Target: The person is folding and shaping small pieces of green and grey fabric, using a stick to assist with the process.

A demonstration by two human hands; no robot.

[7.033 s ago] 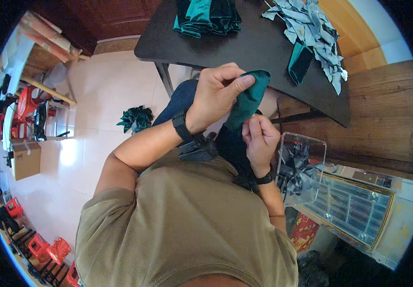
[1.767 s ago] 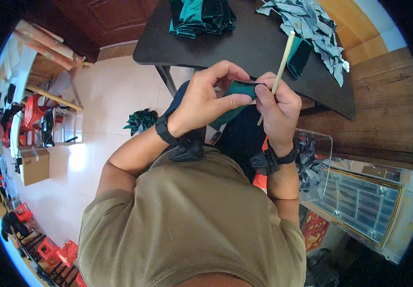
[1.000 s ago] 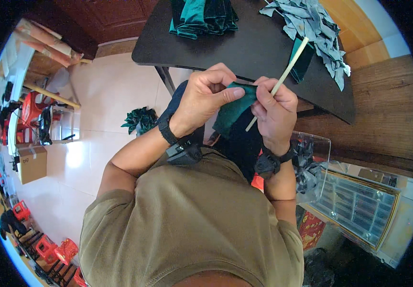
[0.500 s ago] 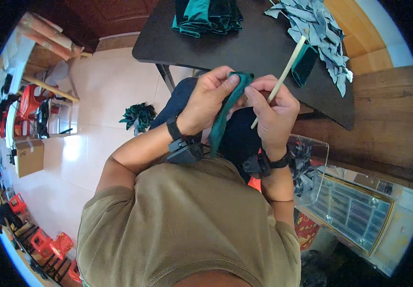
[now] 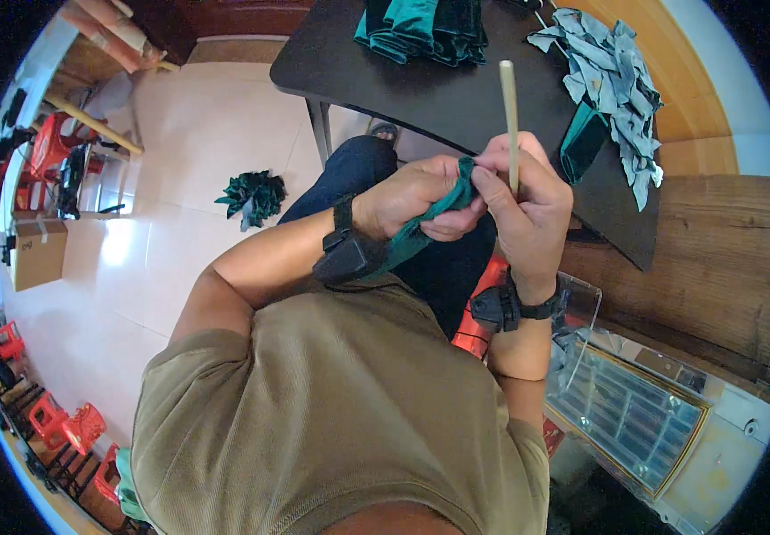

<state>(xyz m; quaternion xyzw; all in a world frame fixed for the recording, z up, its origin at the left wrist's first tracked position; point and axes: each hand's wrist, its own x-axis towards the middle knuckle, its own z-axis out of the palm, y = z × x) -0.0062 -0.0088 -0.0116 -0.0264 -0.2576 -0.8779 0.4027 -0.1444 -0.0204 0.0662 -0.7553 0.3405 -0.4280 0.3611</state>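
Observation:
Over my lap, my left hand [image 5: 421, 198] grips a narrow strip of dark green velvet fabric [image 5: 410, 239], whose free end trails down past my wrist. Beside it my right hand [image 5: 528, 192] pinches the strip's upper end between thumb and finger. That same hand also keeps a thin pale wooden stick [image 5: 511, 116] standing almost upright between its fingers. The two hands nearly meet at the fabric's top end. What the fingertips do inside the fold cannot be made out.
Ahead is a dark table [image 5: 385, 94] with a stack of green velvet pieces [image 5: 425, 31], a folded green piece [image 5: 585, 143] and a heap of grey-green scraps [image 5: 612, 76]. More green scraps [image 5: 252, 198] lie on the floor at left. A glass-topped case [image 5: 639, 406] stands at right.
The stick has swung from a rightward slant to nearly upright. My left fingers have curled further round the fabric strip. The whole view has shifted a little.

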